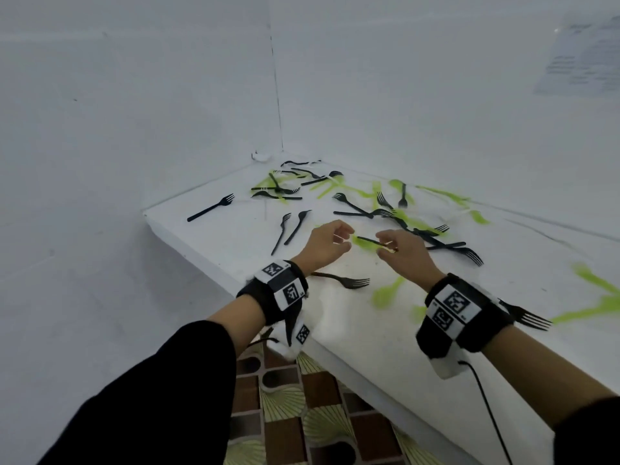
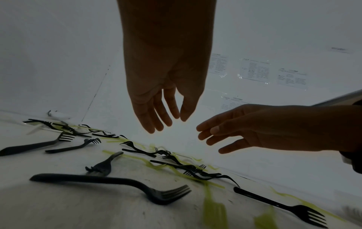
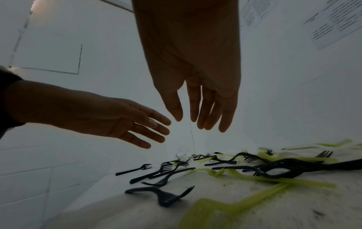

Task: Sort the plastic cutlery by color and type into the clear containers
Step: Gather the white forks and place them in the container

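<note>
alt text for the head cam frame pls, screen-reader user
Two hands, left hand and right hand, hover open and empty, fingers relaxed, over a white table in a white corner. Black forks and green cutlery lie scattered across it; no containers are visible.

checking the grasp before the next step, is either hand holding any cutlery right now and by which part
Nothing is held. The left hand and right hand both hover above the scattered forks with fingers loosely extended, gripping nothing.

Two hands, the left hand [image 1: 327,245] and the right hand [image 1: 401,251], hang over a white table [image 1: 214,250] strewn with roughly fifteen black plastic forks [image 1: 211,208] and about ten blurred green plastic pieces [image 1: 385,295], too tangled to count exactly.
</note>
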Demonstrator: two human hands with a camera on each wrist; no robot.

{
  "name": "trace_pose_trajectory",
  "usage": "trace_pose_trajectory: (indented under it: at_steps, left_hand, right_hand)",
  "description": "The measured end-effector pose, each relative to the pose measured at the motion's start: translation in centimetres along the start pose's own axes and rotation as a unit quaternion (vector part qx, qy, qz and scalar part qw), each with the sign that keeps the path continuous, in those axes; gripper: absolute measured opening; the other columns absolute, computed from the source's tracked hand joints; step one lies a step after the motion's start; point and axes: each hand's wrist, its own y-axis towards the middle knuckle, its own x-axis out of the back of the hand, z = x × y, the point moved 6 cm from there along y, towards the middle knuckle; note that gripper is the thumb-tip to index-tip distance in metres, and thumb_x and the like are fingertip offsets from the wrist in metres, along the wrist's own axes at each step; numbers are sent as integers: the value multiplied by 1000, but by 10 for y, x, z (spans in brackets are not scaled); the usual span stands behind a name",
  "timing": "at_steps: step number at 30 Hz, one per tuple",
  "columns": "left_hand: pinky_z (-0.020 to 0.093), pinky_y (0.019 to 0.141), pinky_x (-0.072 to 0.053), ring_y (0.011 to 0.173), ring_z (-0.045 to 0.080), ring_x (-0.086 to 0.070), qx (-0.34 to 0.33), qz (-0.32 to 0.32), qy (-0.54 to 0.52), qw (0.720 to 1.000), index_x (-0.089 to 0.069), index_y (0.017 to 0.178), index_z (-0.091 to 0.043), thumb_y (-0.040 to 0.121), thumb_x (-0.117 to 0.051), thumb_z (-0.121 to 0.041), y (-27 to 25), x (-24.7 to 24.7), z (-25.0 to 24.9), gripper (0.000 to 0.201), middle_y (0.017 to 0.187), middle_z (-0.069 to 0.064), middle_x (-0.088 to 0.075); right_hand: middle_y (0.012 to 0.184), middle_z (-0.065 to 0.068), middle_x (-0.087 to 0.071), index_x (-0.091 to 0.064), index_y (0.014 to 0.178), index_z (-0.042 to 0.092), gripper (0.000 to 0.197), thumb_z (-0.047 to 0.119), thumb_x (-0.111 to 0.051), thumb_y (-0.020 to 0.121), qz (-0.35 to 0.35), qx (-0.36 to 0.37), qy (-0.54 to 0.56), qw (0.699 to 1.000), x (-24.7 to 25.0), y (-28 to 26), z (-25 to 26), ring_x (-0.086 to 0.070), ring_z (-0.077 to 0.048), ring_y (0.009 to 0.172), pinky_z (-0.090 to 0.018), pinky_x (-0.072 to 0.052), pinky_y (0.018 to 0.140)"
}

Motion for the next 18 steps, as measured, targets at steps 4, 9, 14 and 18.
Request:
trace_pose_trajectory:
  at_steps: [4, 9, 14, 18]
  left_hand:
    - [2, 66, -39, 88, 13, -56, -31, 26, 4, 999, -60, 111, -3, 84, -59, -2, 51, 4, 12, 26, 103, 8, -62]
    - [1, 65, -40, 83, 11, -57, -51, 51, -16, 997, -61, 109, -4, 84, -59, -1, 121, 12, 25, 25, 96, 2, -60]
    - [0, 66, -39, 75, -2, -58, -77, 100, -21, 992, -65, 102, -1, 84, -58, 2, 185, 4, 35, 20, 93, 5, -64]
    - [2, 70, -40, 86, 11, -59, -99, 154, -1, 983, -67, 96, -2, 83, -57, 3, 232, -13, 41, 17, 98, 10, -68]
  right_hand:
    - [116, -13, -62, -59, 120, 4, 34, 9, -61, 86, -21, -19, 9, 1000, -4, 42, -10, -59, -25, 102, -18, -38, 81]
    - [116, -16, -62, -60, 118, 1, 33, 7, -59, 86, -44, -42, -12, 998, 1, 92, -18, -57, -28, 106, -31, -40, 91]
    - [116, -14, -62, -60, 119, 4, 34, 8, -61, 85, -79, -91, -19, 993, 16, 127, -39, -58, -27, 105, -21, -37, 87]
    - [112, -15, -63, -61, 116, 2, 31, 5, -60, 85, -117, -140, -23, 983, 38, 143, -66, -59, -28, 100, -20, -37, 83]
